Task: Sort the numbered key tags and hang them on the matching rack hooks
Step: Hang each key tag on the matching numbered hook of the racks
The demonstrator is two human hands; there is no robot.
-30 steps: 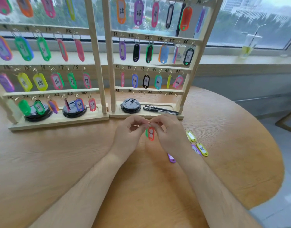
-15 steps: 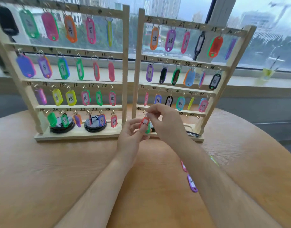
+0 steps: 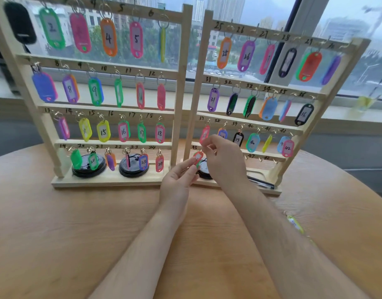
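Grey towers fill the window (image 3: 261,16) at 12 o'clock, beyond two wooden racks, the left rack (image 3: 181,83) and the right rack (image 3: 197,83), which stand side by side on a round wooden desk (image 3: 67,234). Coloured, hand-numbered tags hang from most hooks; bare hooks show along the right rack's bottom rail. Our hands meet at that rail's left end, just under the mark 43. Our left hand (image 3: 177,180) pinches the lower end of a red key tag (image 3: 198,157) between thumb and fingertips; our right hand (image 3: 223,160), fingers curled, pinches its top end. The tag is a red-orange oval with a green edge and a pale paper window; we cannot read its number. We hold it clear of the desk, in front of a black lid (image 3: 204,170) on the rack's base. Its long axis is near upright but tilted, top end toward 1 o'clock, rounded end toward 7 o'clock. A black pen (image 3: 261,184) lies on the base at 3 o'clock of the hands, and a yellow tag (image 3: 295,224) lies on the desk at 4 o'clock.
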